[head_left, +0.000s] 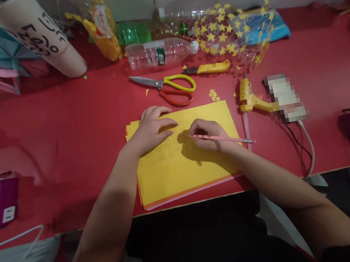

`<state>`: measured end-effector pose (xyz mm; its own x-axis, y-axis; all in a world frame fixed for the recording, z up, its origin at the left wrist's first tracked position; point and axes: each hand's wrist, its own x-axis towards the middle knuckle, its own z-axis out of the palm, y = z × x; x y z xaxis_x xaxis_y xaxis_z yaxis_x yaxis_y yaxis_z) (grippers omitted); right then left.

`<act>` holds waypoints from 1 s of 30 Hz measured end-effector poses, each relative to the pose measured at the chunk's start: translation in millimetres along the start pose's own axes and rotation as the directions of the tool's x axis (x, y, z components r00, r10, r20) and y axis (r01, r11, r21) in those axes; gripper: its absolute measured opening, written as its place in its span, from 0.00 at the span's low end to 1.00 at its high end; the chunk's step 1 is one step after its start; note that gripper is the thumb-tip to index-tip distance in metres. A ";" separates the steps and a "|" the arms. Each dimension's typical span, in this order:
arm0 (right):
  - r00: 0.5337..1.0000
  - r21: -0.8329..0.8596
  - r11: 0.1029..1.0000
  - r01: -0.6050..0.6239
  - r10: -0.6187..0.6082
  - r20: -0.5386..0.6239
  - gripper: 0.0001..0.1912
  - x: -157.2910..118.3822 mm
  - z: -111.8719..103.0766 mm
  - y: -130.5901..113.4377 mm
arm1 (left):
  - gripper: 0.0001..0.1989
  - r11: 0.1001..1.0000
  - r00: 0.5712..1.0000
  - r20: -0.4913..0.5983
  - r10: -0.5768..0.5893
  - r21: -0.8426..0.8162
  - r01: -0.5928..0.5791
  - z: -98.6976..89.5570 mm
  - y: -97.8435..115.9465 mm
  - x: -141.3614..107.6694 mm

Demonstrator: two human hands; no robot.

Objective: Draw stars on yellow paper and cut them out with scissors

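A stack of yellow paper (183, 177) lies near the table's front edge, with orange and pink sheets showing under it. Several small stars are drawn in pencil on the top sheet. My left hand (154, 130) rests on the upper left of the sheet, fingers spread and holding nothing. In my right hand (208, 134), closed around it, is a pink pencil (235, 139) whose tip points left at the paper, right of the drawn stars. Just beyond the paper are small cut yellow stars (213, 95) in a little pile.
Scissors (161, 83), a yellow cutter (213, 68) and a clear bottle (161, 53) lie behind the paper. A yellow glue gun (247, 95) and a blurred phone (286, 98) with a cable are at right. A star-covered clear object (228, 31) stands at the back.
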<state>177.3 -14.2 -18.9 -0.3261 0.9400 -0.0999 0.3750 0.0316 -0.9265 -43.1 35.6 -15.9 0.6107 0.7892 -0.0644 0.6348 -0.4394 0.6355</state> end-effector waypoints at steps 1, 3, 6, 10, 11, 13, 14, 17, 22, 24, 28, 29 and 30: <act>1.000 -0.012 1.000 0.010 -0.010 0.018 0.02 -0.4 -0.1 -0.6 | 0.13 1.000 1.000 0.000 0.003 0.002 -0.003 0.0 0.2 0.1; 0.999 -0.033 0.999 0.041 -0.041 0.015 0.01 -0.7 -0.3 0.0 | 0.13 1.000 1.000 0.006 0.004 0.007 -0.004 -0.1 1.0 0.3; 0.997 -0.066 0.995 0.075 -0.074 0.011 0.03 -0.2 0.0 4.0 | 0.15 1.000 1.000 0.023 -0.018 0.010 0.018 -0.6 3.4 0.5; 0.994 -0.087 0.991 0.098 -0.093 0.060 0.04 0.5 0.3 7.7 | 0.16 0.999 0.999 0.031 -0.040 0.010 0.040 -1.4 6.3 0.6; 0.993 -0.089 0.991 0.104 -0.097 0.074 0.04 0.6 0.3 8.1 | 0.16 0.999 0.999 0.033 -0.042 0.010 0.041 -1.6 6.6 0.7; 0.991 -0.094 0.990 0.108 -0.099 0.090 0.04 0.7 0.2 8.6 | 0.16 0.999 0.998 0.036 -0.047 0.007 0.047 -1.7 6.8 0.8; 0.991 -0.098 0.989 0.107 -0.099 0.090 0.04 0.8 0.2 8.9 | 0.16 0.999 0.998 0.037 -0.049 0.007 0.049 -1.6 6.8 0.9; 0.992 -0.112 0.989 0.101 -0.091 0.087 0.04 1.0 0.7 9.0 | 0.15 0.999 0.998 0.028 -0.048 0.005 0.048 -1.1 6.3 0.9; 0.996 -0.134 0.988 0.070 -0.061 0.068 0.04 0.7 3.3 4.8 | 0.15 0.999 0.999 0.026 -0.045 0.002 0.045 -0.8 6.1 1.1; 0.999 -0.141 0.989 0.050 -0.047 0.021 0.04 0.3 4.6 2.8 | 0.16 0.999 0.998 0.030 -0.047 0.006 0.047 -0.9 6.2 1.3; 0.999 -0.147 0.989 -0.006 0.000 -0.039 0.04 -0.6 6.7 1.8 | 0.15 0.999 0.999 0.025 -0.045 0.004 0.045 -0.4 5.8 1.5; 0.999 -0.145 0.989 -0.017 0.010 -0.047 0.04 -0.9 6.9 2.0 | 0.15 0.999 0.999 0.022 -0.043 0.002 0.043 -0.2 5.5 1.4; 0.999 -0.141 0.990 -0.023 0.016 -0.052 0.04 -1.1 7.0 2.3 | 0.15 0.999 0.999 0.019 -0.043 0.001 0.043 0.2 5.1 1.4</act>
<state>172.4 -17.6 -23.5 -0.2747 0.9567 -0.0960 0.5014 0.0574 -0.8633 -38.9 34.3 -12.9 0.5921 0.7989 -0.1062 0.6610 -0.4060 0.6311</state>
